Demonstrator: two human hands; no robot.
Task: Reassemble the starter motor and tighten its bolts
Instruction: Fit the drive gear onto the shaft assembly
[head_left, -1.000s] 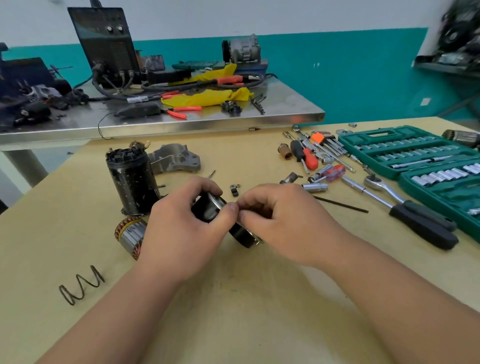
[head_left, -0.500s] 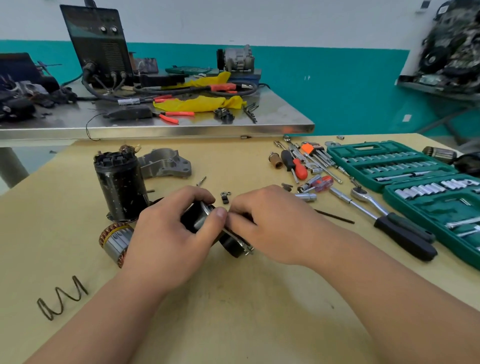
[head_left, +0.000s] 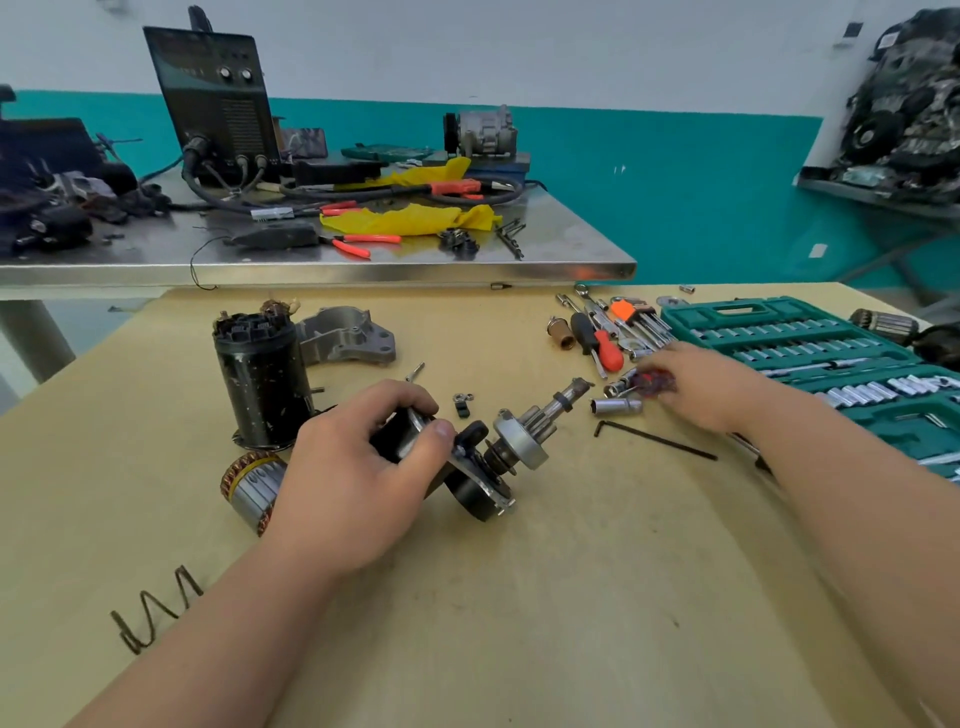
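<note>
My left hand (head_left: 358, 467) grips the black solenoid body of a starter sub-assembly (head_left: 483, 467) lying on the tan table; its silver drive gear and shaft (head_left: 540, 421) point up to the right. My right hand (head_left: 701, 384), blurred, reaches over the loose tools, its fingers closing on a small screwdriver with a red-and-blue handle (head_left: 652, 382). The black motor housing (head_left: 262, 382) stands upright to the left, with the copper-wound armature (head_left: 249, 488) lying in front of it. A grey cast end housing (head_left: 348, 338) lies behind.
A loose socket (head_left: 615, 406), a black hex key (head_left: 654, 439) and a small clamp (head_left: 461, 405) lie between my hands. Screwdrivers (head_left: 597, 338) and a green socket case (head_left: 810, 343) sit at the right. A coil spring (head_left: 150, 608) lies near left. A steel bench (head_left: 363, 270) stands behind.
My right hand left the sub-assembly and moved right to the loose tools. The left hand kept its hold, and the drive gear and shaft now show.
</note>
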